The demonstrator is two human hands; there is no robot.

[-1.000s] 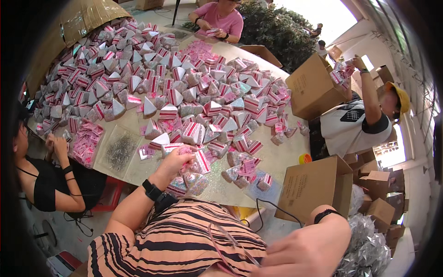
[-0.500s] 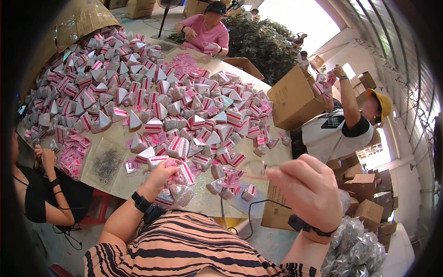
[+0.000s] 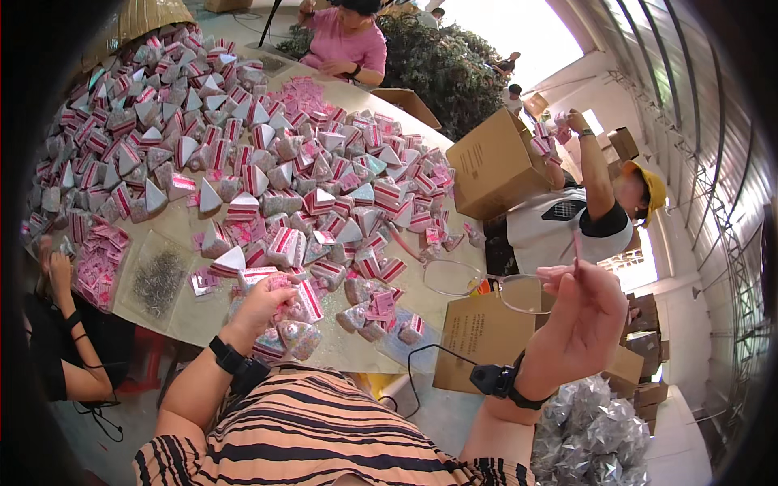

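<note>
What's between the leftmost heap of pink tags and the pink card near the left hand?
In the head view, a shallow tray of thin metal pieces lies between the heap and the card.

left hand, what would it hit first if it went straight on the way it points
Past the striped wedge it holds, the left hand would likely meet the wedge pieces just beyond; depth is unclear.

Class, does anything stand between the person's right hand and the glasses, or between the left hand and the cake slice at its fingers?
Nothing visible does. The right hand pinches the glasses by one arm. The left hand holds the cake slice, with a pink piece beside its fingertips.
</note>
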